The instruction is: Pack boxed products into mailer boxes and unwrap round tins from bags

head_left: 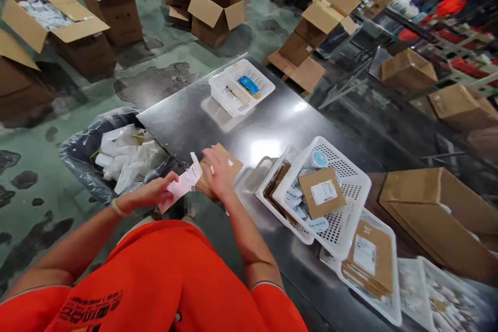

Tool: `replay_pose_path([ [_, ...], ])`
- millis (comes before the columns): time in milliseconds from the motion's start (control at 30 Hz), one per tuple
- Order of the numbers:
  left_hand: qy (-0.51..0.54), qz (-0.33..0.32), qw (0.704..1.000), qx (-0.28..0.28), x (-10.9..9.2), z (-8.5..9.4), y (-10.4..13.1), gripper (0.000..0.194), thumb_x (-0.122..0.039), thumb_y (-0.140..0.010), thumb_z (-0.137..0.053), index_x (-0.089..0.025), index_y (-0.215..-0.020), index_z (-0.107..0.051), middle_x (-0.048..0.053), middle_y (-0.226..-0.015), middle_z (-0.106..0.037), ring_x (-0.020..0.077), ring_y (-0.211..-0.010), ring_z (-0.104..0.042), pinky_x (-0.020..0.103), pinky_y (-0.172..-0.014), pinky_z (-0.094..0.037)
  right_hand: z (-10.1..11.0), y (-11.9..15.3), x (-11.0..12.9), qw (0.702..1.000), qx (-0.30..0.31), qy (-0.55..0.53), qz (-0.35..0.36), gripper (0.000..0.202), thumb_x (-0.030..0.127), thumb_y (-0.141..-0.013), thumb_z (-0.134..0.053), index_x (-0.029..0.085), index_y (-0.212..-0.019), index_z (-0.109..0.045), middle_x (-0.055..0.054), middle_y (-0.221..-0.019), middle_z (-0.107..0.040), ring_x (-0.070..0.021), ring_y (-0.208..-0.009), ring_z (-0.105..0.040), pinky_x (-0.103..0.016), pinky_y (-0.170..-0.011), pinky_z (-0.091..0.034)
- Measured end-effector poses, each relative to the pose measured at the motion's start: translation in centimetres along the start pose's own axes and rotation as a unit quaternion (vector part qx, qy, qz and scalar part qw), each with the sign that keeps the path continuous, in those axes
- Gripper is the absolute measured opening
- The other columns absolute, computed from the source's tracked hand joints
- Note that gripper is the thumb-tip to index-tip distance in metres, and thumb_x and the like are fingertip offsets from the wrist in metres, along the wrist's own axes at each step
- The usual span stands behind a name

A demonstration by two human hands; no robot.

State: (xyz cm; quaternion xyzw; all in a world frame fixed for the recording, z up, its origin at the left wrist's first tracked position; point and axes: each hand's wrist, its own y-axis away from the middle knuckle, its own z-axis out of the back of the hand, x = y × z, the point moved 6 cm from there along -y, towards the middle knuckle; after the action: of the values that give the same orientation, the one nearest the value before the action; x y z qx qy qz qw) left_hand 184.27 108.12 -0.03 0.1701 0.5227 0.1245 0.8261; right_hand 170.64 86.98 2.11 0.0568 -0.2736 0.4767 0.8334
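My left hand (pixel 162 190) is closed on a pinkish-white paper slip (pixel 183 184), thumb and fingers pinching its lower left side. The slip's strip-like upper end reaches toward my right hand (pixel 218 172). That hand lies over a small pile of flat brown cardboard mailers (pixel 232 162) at the near edge of the metal table (pixel 187 114). Its fingers look stretched out, though slightly blurred, and they hide part of the top mailer. A small white patch shows beside the fingers; I cannot tell what it is.
Left of the table, a lined bin (pixel 87 158) holds crumpled white plastic. A white basket (pixel 268 83) with a blue packet stands at the far end. On the right, stacked baskets (pixel 360 187) hold round tubs and a labelled mailer (pixel 336 205). Open cartons (pixel 80 44) stand on the floor.
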Motion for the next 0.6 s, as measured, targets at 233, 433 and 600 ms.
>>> replay_pose_path([
  [233,-0.007,-0.115,0.993,0.0,-1.9,2.7,-0.9,0.035,-0.029,-0.092,-0.063,-0.024,-0.123,-0.048,-0.006,-0.074,-0.059,0.0154,-0.061,-0.051,0.028,-0.063,-0.034,-1.8,-0.9,8.5,0.942,0.293,-0.001,0.166,0.022,0.016,-0.102,-0.064,0.023,-0.09,-0.081,-0.005,-0.099,-0.085,-0.0235,-0.104,-0.077,-0.053,-0.13,-0.036],
  [433,0.194,-0.106,0.972,-0.083,1.2,5.0,-0.8,0.039,-0.049,-0.094,-0.069,-0.023,-0.12,-0.055,-0.006,-0.066,-0.059,0.0126,-0.052,-0.044,0.025,-0.053,-0.031,-0.5,-2.1,5.7,0.965,0.18,-0.192,-0.004,0.028,0.023,-0.093,-0.061,0.023,-0.066,-0.063,0.003,-0.064,-0.066,-0.016,-0.069,-0.06,-0.029,-0.077,-0.047],
  [600,0.232,-0.1,0.935,-0.25,3.5,8.9,0.0,0.036,-0.045,-0.088,-0.078,-0.021,-0.114,-0.068,-0.003,-0.068,-0.063,0.0123,-0.054,-0.044,0.026,-0.053,-0.034,-0.5,-2.2,2.1,0.879,-0.058,-0.378,-0.284,0.036,0.049,-0.094,-0.064,0.026,-0.068,-0.056,0.005,-0.056,-0.056,-0.0163,-0.054,-0.054,-0.027,-0.054,-0.046],
])
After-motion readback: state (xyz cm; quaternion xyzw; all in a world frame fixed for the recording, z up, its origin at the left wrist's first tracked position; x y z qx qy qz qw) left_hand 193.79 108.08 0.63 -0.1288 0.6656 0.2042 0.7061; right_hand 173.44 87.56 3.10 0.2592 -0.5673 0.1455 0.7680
